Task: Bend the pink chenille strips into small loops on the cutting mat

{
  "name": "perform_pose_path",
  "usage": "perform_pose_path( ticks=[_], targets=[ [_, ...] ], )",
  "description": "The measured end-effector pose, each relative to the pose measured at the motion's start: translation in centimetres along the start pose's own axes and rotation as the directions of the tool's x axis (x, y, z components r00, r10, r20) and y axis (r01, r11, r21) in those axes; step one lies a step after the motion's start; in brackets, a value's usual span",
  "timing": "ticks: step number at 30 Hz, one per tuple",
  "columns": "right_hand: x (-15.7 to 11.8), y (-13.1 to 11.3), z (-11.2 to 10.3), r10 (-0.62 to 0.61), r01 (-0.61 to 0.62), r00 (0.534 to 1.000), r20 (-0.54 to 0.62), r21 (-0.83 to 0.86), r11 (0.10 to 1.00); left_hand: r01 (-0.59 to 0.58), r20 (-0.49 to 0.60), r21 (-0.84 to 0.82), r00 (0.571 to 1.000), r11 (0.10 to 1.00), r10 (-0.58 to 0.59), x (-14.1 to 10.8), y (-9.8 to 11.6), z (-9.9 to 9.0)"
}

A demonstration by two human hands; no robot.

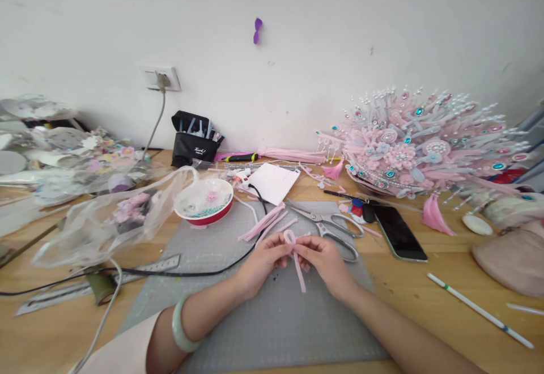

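So right at the center of the frame, just below the middle, there's a fuzzy-looking pink strip [300,276] bent into 1 small loop, with a loose tail hanging down toward the bottom. 2 hands are on it: the left hand [266,259] comes in from the lower left, the right hand [325,258] from the lower right, and the fingers of both are closed, pinching the strip around where the loop meets the tail. Can't really tell if the strip is twisted there or just crossed over, since the fingertips cover it. My read is that the step in hand is shaping that loop, and the next move calls for a firm pinch at the crossing with 1 hand while the other works the tail, otherwise the loop could spring open. The gray cutting mat [263,334] is under all this on the wooden desk [399,283]. Spare pink strips [264,224] lie just above the left hand, and the big scissors [318,217] sit just up and right of the loop, blades apart, nobody touching them. Looks handy if the tail wants a trim, but that's purely a guess.
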State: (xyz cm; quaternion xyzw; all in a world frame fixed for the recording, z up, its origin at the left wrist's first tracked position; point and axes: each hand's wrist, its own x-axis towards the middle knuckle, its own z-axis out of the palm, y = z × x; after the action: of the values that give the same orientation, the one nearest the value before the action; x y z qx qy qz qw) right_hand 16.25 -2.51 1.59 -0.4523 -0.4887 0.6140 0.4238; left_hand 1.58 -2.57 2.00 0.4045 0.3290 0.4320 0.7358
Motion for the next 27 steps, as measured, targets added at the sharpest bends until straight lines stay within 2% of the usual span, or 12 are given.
perform_pose_path(
  ticks=[11, 21, 27],
  targets=[
    [-0.8, -0.5, 0.6, 0.000, 0.002, 1.000, 0.031, -0.044, 0.999, 0.080, -0.012, -0.255, 0.996, 0.964, -0.086, -0.1, 0.4, -0.1],
    [-1.0, -0.3, 1.5, 0.008, -0.008, 1.000, 0.010, 0.017, 1.000, -0.053, -0.114, -0.412, 0.994, 0.910, 0.006, -0.3, -0.7, 0.8],
    [-1.0, -0.2, 1.4, 0.010, -0.010, 1.000, 0.002, 0.103, 0.995, -0.040, -0.071, -0.472, 0.997, 0.881, 0.007, -0.4, -0.8, 0.9]
  ],
)
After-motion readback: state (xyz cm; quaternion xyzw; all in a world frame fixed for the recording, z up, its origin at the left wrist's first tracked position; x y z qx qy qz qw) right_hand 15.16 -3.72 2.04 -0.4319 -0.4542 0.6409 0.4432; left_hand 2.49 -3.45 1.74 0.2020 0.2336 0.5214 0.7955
